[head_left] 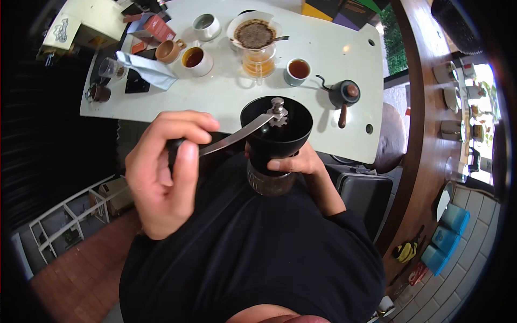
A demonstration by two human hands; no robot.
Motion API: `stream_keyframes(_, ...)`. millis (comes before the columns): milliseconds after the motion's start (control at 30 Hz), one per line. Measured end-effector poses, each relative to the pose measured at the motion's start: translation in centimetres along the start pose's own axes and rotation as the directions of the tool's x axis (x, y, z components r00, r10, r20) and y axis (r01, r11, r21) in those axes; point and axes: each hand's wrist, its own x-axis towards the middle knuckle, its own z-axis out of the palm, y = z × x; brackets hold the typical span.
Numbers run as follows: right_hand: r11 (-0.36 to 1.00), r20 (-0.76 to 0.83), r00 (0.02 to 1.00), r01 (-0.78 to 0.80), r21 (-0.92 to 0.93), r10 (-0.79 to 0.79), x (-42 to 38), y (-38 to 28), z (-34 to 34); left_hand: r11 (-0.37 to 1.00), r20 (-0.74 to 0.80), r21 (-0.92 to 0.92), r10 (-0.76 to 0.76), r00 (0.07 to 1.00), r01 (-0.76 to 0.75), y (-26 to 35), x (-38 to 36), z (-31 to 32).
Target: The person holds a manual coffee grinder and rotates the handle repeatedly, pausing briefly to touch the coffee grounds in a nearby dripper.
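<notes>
My left hand (167, 167) has its thumb and fingers closed around the dark knob at the end of the metal crank (237, 137). The crank runs to a metal nut on top of a manual coffee grinder (307, 121), which has a wide black open hopper and a clear glass jar below. No beans can be made out in the dark hopper. Around the grinder's neck, under the hopper, my right hand (301, 160) is wrapped, thumb in front. The grinder is upright in front of my chest, near the table's edge.
On the white table (215, 107) are a dripper with wet coffee grounds (254, 33) over a glass server (258, 63), a tea-coloured cup (297, 71), a black kettle (343, 92), mugs (198, 62) and a pale bag (148, 70). A wooden counter (417, 151) runs along the right.
</notes>
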Motion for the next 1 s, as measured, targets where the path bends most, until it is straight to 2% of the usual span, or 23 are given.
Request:
stream_keyframes(33,0.999,0.003,0.999,0.038,-0.025,-0.038,0.2,-0.1,0.2,0.998,-0.005,0.054,0.043,0.999,-0.043,0.1,0.1,0.4)
stream_keyframes(67,0.998,-0.014,0.998,-0.063,0.019,0.063,0.0,-1.0,0.7,0.984,0.081,0.145,0.089,0.993,-0.100,0.0,0.4,0.6)
stream_keyframes(100,0.998,-0.005,0.998,-0.062,0.017,0.062,-0.1,-1.1,0.8,0.998,-0.055,-0.023,0.057,0.997,-0.059,0.1,0.3,1.8)
stream_keyframes(167,0.997,0.030,0.998,0.063,-0.041,-0.062,-0.8,-1.1,0.9,0.968,-0.260,-0.211,0.075,0.963,-0.132,-1.0,0.3,2.2)
stream_keyframes(200,1.000,0.075,0.997,-0.001,-0.025,0.003,-0.7,-0.9,0.6,0.971,-0.270,-0.147,0.144,0.952,-0.189,-1.6,0.1,2.1)
stream_keyframes(233,1.000,0.075,0.997,-0.002,-0.024,0.003,-0.7,-0.8,0.7,0.971,-0.270,-0.147,0.143,0.952,-0.188,-1.8,0.0,2.4)
stream_keyframes(300,1.000,0.043,0.999,-0.017,-0.026,0.018,-0.4,-0.8,0.9,0.979,-0.376,-0.166,0.046,0.925,-0.116,-2.2,0.1,2.8)
stream_keyframes(367,0.998,0.058,0.998,-0.026,-0.053,0.029,-0.2,-0.4,0.7,0.974,-0.335,-0.189,0.056,0.940,-0.125,-2.9,0.4,2.7)
stream_keyframes(433,0.993,0.012,0.998,0.064,-0.095,-0.063,-0.4,0.9,0.6,0.979,-0.314,-0.204,-0.065,0.947,-0.001,-3.1,0.5,2.9)
stream_keyframes(467,0.998,-0.010,0.999,-0.036,-0.050,0.035,-0.5,1.0,0.6,0.970,-0.231,-0.239,-0.103,0.968,0.046,-3.5,0.4,2.2)
stream_keyframes(500,0.998,-0.010,0.999,-0.036,-0.054,0.036,-0.4,0.8,0.8,0.970,-0.233,-0.241,-0.102,0.967,0.044,-3.5,0.3,1.8)
stream_keyframes(600,0.995,-0.034,0.999,0.027,-0.094,-0.030,0.0,-0.9,2.0,0.855,-0.006,-0.381,-0.383,0.924,0.352,-3.0,-0.1,0.4)
stream_keyframes(633,0.987,-0.038,0.999,0.014,-0.161,-0.020,0.3,-1.4,2.1,0.855,-0.006,-0.381,-0.382,0.924,0.351,-3.4,-0.2,0.4)
stream_keyframes(700,0.976,-0.043,0.999,0.005,-0.220,-0.015,0.5,-1.4,2.3,0.672,-0.016,-0.637,-0.502,0.865,0.378,-5.4,-1.0,0.8)
stream_keyframes(733,0.981,-0.062,0.998,-0.005,-0.196,-0.007,0.5,-1.3,2.3,0.616,0.077,-0.673,-0.493,0.867,0.410,-6.1,-0.8,1.1)
stream_keyframes(767,0.985,-0.079,0.997,-0.017,-0.172,0.003,0.7,-1.0,2.3,0.620,0.071,-0.672,-0.491,0.868,0.405,-6.2,-0.7,1.2)
stream_keyframes(833,0.985,-0.061,0.997,-0.047,-0.164,0.037,0.5,-0.4,2.0,0.537,0.179,-0.704,-0.500,0.848,0.465,-5.5,-0.2,1.7)
stream_keyframes(867,0.987,-0.082,0.996,-0.036,-0.154,0.024,0.2,-0.2,2.1,0.569,0.234,-0.655,-0.473,0.849,0.497,-5.1,-0.1,1.5)
stream_keyframes(900,0.989,-0.106,0.994,-0.026,-0.143,0.011,-0.1,-0.1,2.3,0.568,0.228,-0.656,-0.479,0.848,0.497,-4.8,-0.1,1.2)
stream_keyframes(967,0.986,-0.123,0.992,-0.010,-0.164,-0.010,-0.2,-1.3,3.1,0.633,0.330,-0.530,-0.459,0.825,0.564,-4.5,-0.1,0.5)
stream_keyframes(1000,0.979,-0.121,0.992,0.017,-0.202,-0.042,-0.2,-1.7,3.3,0.654,0.318,-0.504,-0.466,0.825,0.564,-4.6,-0.3,0.3)
